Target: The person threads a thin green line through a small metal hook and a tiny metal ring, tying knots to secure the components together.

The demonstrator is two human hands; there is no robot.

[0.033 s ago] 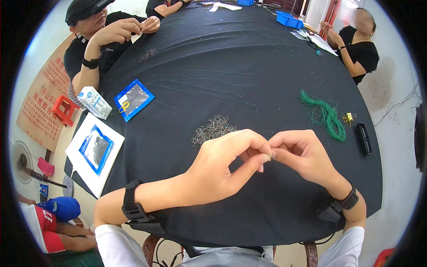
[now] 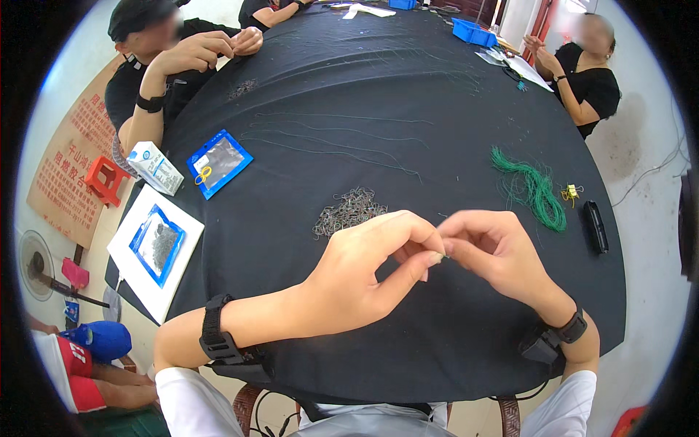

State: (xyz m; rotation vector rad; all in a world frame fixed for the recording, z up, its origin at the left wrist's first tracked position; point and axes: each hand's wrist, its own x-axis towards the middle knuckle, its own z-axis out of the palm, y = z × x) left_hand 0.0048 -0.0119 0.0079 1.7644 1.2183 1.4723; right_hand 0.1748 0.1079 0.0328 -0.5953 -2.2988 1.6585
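Note:
My left hand and my right hand meet at the fingertips above the black cloth, each in a pinch. A tiny speck of green shows between the fingertips; what they hold is too small to make out. Just beyond my left hand lies a loose pile of small metal fish hooks. A bundle of green thread rests to the right, past my right hand. Several single dark green threads are stretched across the cloth farther off.
The black-covered table carries a blue-edged pouch with yellow scissors, a carton, and a white board bearing another pouch. At right lie a yellow clip and a black case. Other people sit around the far side.
The fingertips of my right hand have shifted very slightly against my left. Both hands otherwise keep their place, and the things on the table lie as before.

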